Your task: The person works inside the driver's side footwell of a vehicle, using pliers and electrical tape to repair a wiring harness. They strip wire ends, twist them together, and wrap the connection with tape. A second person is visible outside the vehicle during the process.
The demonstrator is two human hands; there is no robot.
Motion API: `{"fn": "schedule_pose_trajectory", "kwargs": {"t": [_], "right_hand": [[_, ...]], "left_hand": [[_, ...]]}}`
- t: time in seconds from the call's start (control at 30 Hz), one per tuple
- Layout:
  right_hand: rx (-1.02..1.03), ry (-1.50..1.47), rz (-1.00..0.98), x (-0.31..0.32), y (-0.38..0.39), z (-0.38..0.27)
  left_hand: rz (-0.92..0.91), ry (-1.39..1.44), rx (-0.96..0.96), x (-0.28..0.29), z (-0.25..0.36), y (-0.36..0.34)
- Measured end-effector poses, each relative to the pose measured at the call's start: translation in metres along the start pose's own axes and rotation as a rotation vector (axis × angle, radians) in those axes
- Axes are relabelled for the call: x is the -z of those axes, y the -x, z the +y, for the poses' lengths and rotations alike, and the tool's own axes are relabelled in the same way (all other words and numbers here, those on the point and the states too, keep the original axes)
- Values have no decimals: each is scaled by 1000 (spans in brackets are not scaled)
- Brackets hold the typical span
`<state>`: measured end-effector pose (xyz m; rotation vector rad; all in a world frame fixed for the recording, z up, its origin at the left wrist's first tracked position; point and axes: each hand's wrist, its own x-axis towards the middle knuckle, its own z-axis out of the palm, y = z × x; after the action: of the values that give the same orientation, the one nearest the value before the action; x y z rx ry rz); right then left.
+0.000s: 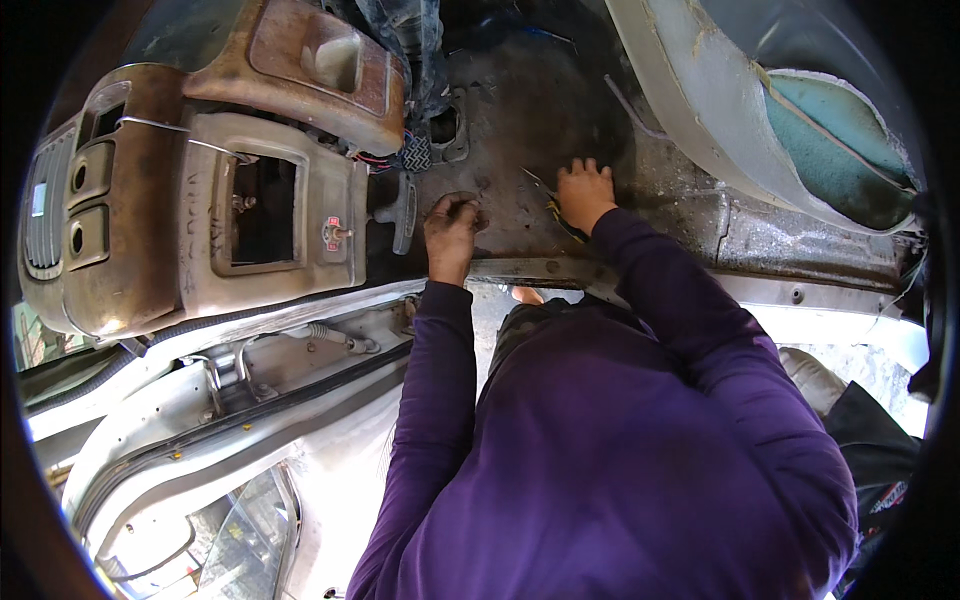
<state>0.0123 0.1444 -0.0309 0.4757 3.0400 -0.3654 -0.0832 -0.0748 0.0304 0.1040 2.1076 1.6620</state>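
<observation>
My left hand (454, 235) hovers over or rests on the worn, dirty vehicle floor (515, 120), close to the door sill. Its fingers are curled and pinched; whatever may be between them is too small to make out. To its right, my right hand (585, 196) is lowered to the floor with bent fingers. Under its palm and thumb side runs a tool with a thin pointed metal tip and a yellow-and-black handle (553, 208); the hand covers part of it, and its exact kind does not show.
At left stands a brown dashboard (275, 200) with a square opening. A grey T-shaped handle (404, 214) juts from it beside my left hand. Loose wires hang above. The metal sill (550, 268) crosses before me; a curved grey panel (700, 110) rises at right. An open door (250, 400) lies lower left.
</observation>
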Motion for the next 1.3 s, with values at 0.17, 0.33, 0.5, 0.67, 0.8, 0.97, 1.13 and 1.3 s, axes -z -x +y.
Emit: {"fn": "schedule_pose_trajectory", "kwargs": {"t": [0.17, 0.33, 0.5, 0.67, 0.8, 0.97, 1.13, 1.3], "right_hand": [[167, -815, -56, 18, -14, -58], [256, -1436, -115, 55, -38, -113], [324, -1593, -53, 63, -62, -143], [129, -1594, -1, 47, -99, -153], [-15, -1724, 226, 29, -126, -166], [-232, -1739, 159, 13, -135, -186], [-131, -1664, 382, 10, -140, -200], [16, -1387, 611, -5, -152, -212]], "left_hand": [[138, 576, 315, 10, 11, 11], [18, 706, 261, 40, 8, -14], [-268, 516, 72, 94, -5, -66], [-99, 683, 16, 100, 15, -77], [100, -25, -288, 80, 51, -51], [492, -1078, -862, 75, 63, -86], [211, -827, -718, 119, 40, -130], [-2, -629, -517, 156, 23, -130]]}}
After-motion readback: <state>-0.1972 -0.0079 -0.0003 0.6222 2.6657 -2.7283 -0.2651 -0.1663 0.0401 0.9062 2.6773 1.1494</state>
